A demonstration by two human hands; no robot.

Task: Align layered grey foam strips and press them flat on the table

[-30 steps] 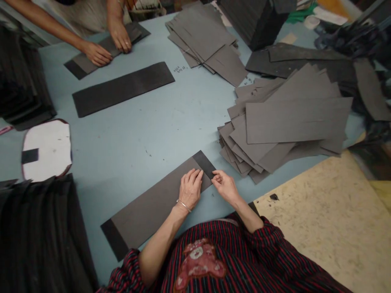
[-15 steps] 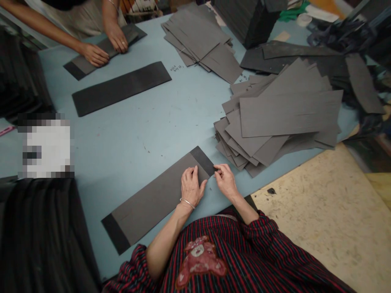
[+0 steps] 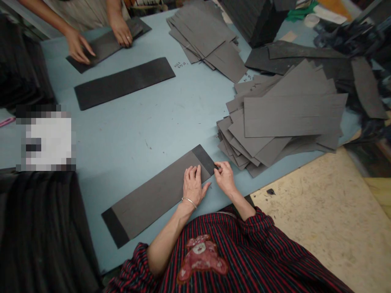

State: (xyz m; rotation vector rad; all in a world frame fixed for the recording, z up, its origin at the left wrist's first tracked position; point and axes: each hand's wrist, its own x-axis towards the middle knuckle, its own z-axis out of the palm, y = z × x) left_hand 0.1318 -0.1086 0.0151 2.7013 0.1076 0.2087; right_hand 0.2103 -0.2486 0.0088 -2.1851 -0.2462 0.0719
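A long grey sheet (image 3: 152, 195) lies on a slightly longer black strip (image 3: 203, 158), whose dark ends show beyond it on both sides. Flat on the grey sheet, near its right end, rests my left hand (image 3: 193, 185), fingers extended and thumb apart over the blue table. My right hand (image 3: 224, 175) pinches the right edge of the black strip between thumb and fingers.
Loose grey sheets (image 3: 293, 116) pile up at the right, with another pile (image 3: 201, 36) farther back. A black strip (image 3: 125, 83) lies across the blue table (image 3: 171, 118). Another person's hands (image 3: 122, 32) work at the far left. Black stacks (image 3: 42, 232) stand at left.
The view has shifted slightly. My left thumb now sits farther out from the grey sheet. The other person's left-side hand has moved left along their strip and its fingers have spread.
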